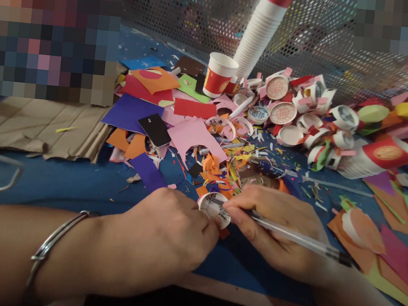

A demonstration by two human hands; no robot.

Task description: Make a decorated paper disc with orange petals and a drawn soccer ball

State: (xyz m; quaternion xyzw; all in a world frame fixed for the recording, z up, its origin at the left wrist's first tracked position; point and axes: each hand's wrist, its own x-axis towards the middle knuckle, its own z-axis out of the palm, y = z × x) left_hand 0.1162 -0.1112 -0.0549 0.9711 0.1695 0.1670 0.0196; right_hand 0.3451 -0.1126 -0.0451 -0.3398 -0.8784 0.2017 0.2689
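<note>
My left hand (167, 233) is closed around the edge of a small white paper cup base (216, 207), its flat round face turned up toward me. Dark lines are drawn across that face. In my right hand (279, 232) is a clear-barrelled pen (297, 236) with a dark end; its tip is at the cup base. Just beyond my fingers are orange paper scraps (211, 168). Several similar cup bases with drawn patterns, one of them a red-lined cup base (283, 113), sit in a pile at the back right.
A tall leaning stack of paper cups (260, 33) stands by the perforated metal panel (174, 15), beside a single red-and-white cup (219, 75). Coloured paper (198, 138) and cuttings cover the blue table (114, 187). Flattened cardboard (40, 125) lies left, another cup stack (376, 160) right.
</note>
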